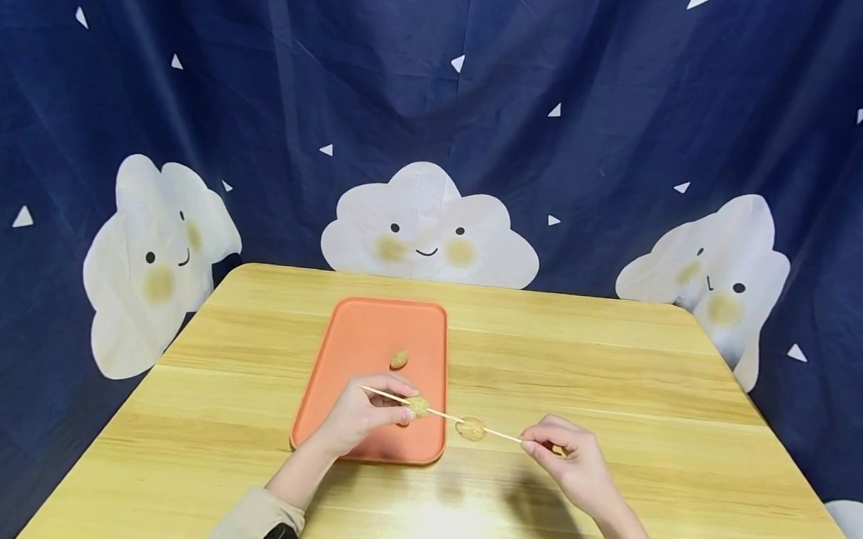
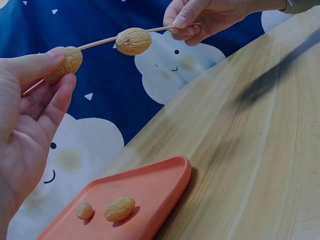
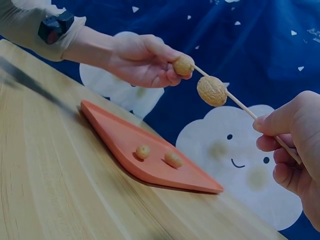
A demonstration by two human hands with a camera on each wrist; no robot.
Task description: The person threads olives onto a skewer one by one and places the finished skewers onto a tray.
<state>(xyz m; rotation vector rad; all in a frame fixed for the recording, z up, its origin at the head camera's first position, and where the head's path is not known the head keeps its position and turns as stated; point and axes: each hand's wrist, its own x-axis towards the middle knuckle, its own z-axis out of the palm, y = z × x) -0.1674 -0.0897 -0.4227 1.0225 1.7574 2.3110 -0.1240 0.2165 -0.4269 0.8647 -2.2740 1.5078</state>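
My left hand pinches a golden-brown, wrinkled oval ball between thumb and fingers, above the tray. A thin wooden skewer runs through this ball, and one end sticks out past it over the hand. A second wrinkled ball is threaded midway along the skewer, apart from the first. Over at the other end, my right hand grips the skewer with thumb and curled fingers. Both hands hold the skewer up off the table, nearly level in the head view.
An orange rectangular tray lies left of centre on the wooden table. Two more balls rest on it: a smaller-looking one and a larger-looking one. Behind the table hangs a dark blue curtain with cloud faces.
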